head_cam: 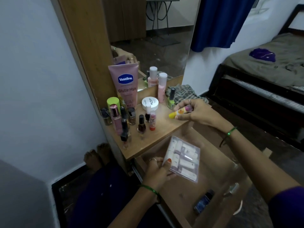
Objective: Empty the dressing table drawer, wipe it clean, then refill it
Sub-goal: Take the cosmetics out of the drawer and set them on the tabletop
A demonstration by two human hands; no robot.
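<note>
A small bedroom corner: pale wall on one side, a tall mirror point(148, 38) in a wooden frame, a blue curtain point(218, 22) and a dark-framed bed point(263, 71) beyond. The light wooden desk point(158, 139) under the mirror carries a crowd of cosmetics, among them a pink Vaseline lotion tube point(125, 84), a round white jar point(150, 103), a green nail-polish bottle with a black cap point(171, 98) and a checked grey cloth point(184, 94).

The open wooden drawer point(213, 170) sits pulled out below the desk edge. The right hand point(192, 111) has its grip closed around a yellow and pink lip-balm stick point(180, 111), held low over the desk, just in front of the green bottle. The left hand point(158, 171) pinches the near corner of a clear plastic box of small white and pink tubes point(184, 159), lifted over the drawer. Past that grip, toward the drawer front, a small dark blue bottle point(204, 202) lies on the drawer floor (something pale lies near it too, too blurred to name).

This looks like the emptying stage, nearly through. To do it well, set the stick upright in the free patch beside the round jar, clear of the standing polishes, which would topple easily. Lay the box flat on the desk, keeping the cloth reachable for wiping.
</note>
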